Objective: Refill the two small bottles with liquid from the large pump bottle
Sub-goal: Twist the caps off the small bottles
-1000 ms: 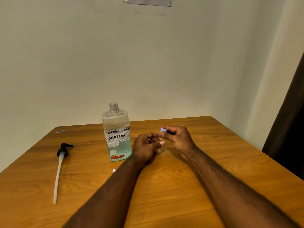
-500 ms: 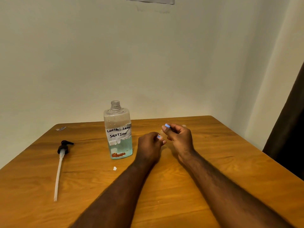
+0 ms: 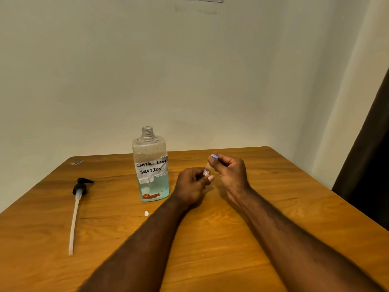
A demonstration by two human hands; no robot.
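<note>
The large clear bottle [image 3: 151, 165] stands open-necked on the wooden table [image 3: 210, 239], about a third full of bluish liquid, with a taped label reading "contact lens solution". Its black pump head with the long white tube [image 3: 76, 207] lies on the table to the left. My left hand [image 3: 192, 186] pinches a tiny clear bottle [image 3: 207, 170] with a red label. My right hand [image 3: 230, 171] is just right of it and holds a small blue cap [image 3: 213, 156] between thumb and fingers, slightly above the bottle. Only one small bottle shows.
A small white piece [image 3: 146, 213] lies on the table in front of the large bottle. A scrap [image 3: 76, 162] sits near the far left corner. Walls close the table at the back and right; a dark curtain [image 3: 370, 154] hangs at the right.
My right hand has lifted the blue cap up and away from the small bottle. My left hand turned so that the tiny bottle and its red label show between the fingers.
</note>
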